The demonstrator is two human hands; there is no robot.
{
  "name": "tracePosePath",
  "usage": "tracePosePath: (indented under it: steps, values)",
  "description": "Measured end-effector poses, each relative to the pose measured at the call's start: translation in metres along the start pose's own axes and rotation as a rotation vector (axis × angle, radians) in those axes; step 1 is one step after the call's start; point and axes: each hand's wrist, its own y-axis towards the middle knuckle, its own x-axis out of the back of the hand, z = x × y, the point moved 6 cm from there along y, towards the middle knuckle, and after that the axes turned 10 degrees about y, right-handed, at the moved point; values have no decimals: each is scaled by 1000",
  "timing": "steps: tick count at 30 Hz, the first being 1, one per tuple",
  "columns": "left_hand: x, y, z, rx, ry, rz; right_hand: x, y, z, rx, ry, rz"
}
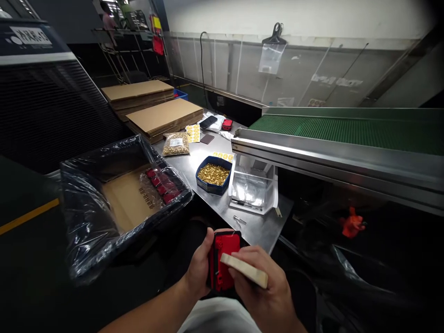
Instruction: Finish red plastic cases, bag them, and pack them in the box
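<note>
My left hand (198, 268) is wrapped round a red plastic part with a black rim (227, 243), holding it upright over my lap. Gripped in my right hand (268, 282) is a pale, flat strip that looks like wood (246, 269). The strip lies slantwise across the front of the red part; whether they touch I cannot tell. Beyond my hands, a small metal tool (239, 220) rests on the steel table (211, 208). A dark blue tray (212, 187) full of small brass-coloured pieces (214, 174) stands farther back, beside a white open bin (253, 189).
To the left is a plastic-lined crate (93, 222) with several red parts (163, 185) and cardboard inside. Stacked cardboard (164, 118) and a bag of brass-coloured pieces (176, 144) lie behind. A green conveyor (340, 132) runs along the right. One person (108, 21) stands far back.
</note>
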Motion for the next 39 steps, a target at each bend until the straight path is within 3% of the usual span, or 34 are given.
tracePosePath:
  steps: [10, 16, 22, 25, 27, 30, 33, 35, 39]
  values:
    - [-4, -2, -4, -53, 0, -58, 1, 1, 1, 61, -118, -23]
    - [7, 2, -3, -47, 92, -115, -3, -3, -2, 94, -161, 12]
    - [14, 6, -6, -101, 205, -138, -4, 2, -7, 38, -110, 39]
    - [13, 7, -4, -31, 164, -133, -1, 4, -9, 38, -103, 23]
    - [10, 7, -3, 30, 96, -112, 10, 5, -13, 1, -93, -78]
    - [0, 6, -6, 55, -16, -14, 43, 0, -37, -213, -61, -372]
    - [-10, 3, -7, 109, -103, 133, 82, -5, -78, -397, -165, -631]
    - [-15, 1, -6, 142, -121, 219, 100, -4, -114, -463, -272, -651]
    - [-20, -4, -3, 183, -157, 304, 113, -6, -179, -620, -471, -485]
